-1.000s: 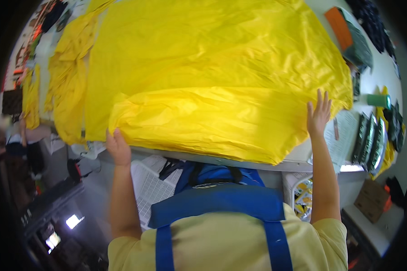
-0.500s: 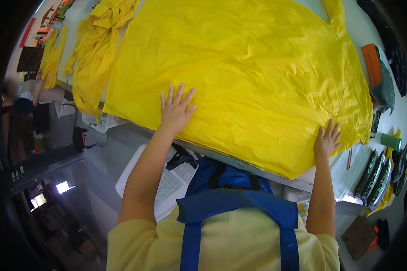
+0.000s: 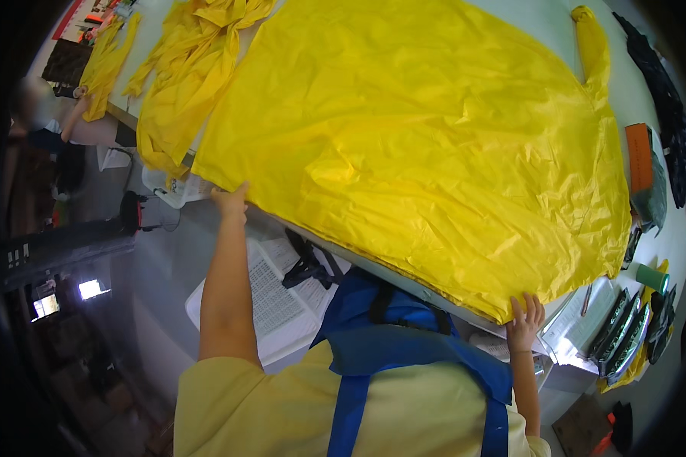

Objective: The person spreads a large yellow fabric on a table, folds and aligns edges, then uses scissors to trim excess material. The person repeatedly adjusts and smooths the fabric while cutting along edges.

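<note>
A large yellow garment (image 3: 404, 152) of thin, shiny, creased fabric lies spread on the table, a sleeve (image 3: 593, 49) sticking out at its far right. At the near left stretch of its hem, my left hand (image 3: 230, 204) is closed on the fabric edge, partly hidden by the hand itself. By the near right corner of the hem, my right hand (image 3: 524, 324) has its fingers apart, the fingertips touching the corner. More crumpled yellow fabric (image 3: 183, 99) hangs over the table edge on the left.
Below the table edge sit printed sheets (image 3: 274, 297) on a white tray and a blue bag (image 3: 358, 301). To the right are dark packets (image 3: 621, 335), a green cylinder (image 3: 652, 278) and an orange box (image 3: 639, 156). Another person (image 3: 72, 118) handles yellow fabric at far left.
Both hands have left the top of the garment, where they lay flat, and moved toward me to its near hem. My left hand also went left and closed on the edge.
</note>
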Available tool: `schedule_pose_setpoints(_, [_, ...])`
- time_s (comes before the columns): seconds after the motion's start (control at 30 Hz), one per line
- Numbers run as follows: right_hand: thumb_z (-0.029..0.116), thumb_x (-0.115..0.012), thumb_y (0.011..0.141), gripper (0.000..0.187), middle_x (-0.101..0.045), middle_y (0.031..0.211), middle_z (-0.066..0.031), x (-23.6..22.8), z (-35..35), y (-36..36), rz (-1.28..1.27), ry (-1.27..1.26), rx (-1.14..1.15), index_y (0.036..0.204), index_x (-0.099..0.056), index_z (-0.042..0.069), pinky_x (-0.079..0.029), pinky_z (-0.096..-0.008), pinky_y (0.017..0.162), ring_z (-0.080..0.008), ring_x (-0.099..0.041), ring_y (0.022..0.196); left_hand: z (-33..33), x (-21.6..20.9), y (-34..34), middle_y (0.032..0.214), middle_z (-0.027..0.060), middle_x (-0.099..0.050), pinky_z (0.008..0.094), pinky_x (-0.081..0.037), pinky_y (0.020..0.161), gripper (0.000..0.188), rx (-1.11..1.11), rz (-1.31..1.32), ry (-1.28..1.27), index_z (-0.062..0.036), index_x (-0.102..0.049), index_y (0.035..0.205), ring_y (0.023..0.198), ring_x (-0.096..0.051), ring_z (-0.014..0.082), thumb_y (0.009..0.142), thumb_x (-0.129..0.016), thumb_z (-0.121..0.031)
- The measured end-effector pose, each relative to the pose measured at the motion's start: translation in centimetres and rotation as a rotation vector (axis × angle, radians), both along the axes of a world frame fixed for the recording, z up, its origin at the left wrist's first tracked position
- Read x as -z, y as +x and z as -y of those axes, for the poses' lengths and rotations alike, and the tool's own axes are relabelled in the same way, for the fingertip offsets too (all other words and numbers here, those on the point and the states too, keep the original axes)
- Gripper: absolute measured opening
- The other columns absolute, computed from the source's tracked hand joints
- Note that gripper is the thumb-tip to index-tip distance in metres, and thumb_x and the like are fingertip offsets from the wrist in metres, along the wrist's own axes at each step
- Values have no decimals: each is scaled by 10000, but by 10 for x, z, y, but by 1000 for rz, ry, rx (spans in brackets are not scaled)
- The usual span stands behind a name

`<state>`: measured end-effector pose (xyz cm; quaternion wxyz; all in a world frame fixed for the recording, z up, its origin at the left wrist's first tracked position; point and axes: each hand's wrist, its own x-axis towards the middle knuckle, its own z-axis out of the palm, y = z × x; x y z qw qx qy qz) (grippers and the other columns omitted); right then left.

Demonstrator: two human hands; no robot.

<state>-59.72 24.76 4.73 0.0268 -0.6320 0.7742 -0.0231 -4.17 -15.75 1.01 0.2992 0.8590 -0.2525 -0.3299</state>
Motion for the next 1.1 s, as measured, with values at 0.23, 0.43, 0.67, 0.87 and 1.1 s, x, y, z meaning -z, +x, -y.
schedule_pose_setpoints(0.23, [80,-613,683,354,-550,1146,-89,-4,28,0,98,2,-114,1026,-653,158,-306,-472,1019,-297,-490,1140,22,14,29,1223,161,-520,498,-440,871,738,373,854,-291,-143,-362,1348,1102,-506,356,712,-727,-54])
schedule_pose_setpoints(0.43, [60,-613,688,318,-540,1158,-128,-8,25,5,174,21,-48,996,-659,126,-348,-507,1000,-357,-481,1142,75,-71,-136,1450,126,-333,490,-184,1103,524,1298,878,40,-255,-466,1341,1338,-270,345,868,-517,-474])
schedule_pose_setpoints(0.67, [109,-662,706,295,-524,1184,-144,3,21,11,167,68,16,1000,-646,117,-315,-549,1040,-384,-460,1179,166,3,-189,1438,130,-358,459,-238,1090,468,1835,762,-420,-233,-483,1327,1330,-301,346,886,-475,-389])
schedule_pose_setpoints(0.87, [161,-702,703,337,-501,1209,-155,8,23,12,165,121,39,1027,-619,121,-301,-579,1037,-402,-443,1197,309,50,-96,1252,232,-504,476,-362,971,446,984,1126,-244,-104,-554,1194,1182,-467,335,841,-477,-365])
schedule_pose_setpoints(1.1, [168,-715,691,348,-498,1216,-150,3,25,11,150,159,65,1021,-616,120,-301,-576,1039,-400,-431,1215,93,-6,-254,1418,46,-405,459,-208,1116,448,2336,267,-681,-308,-541,1254,1343,-296,311,828,-583,-436])
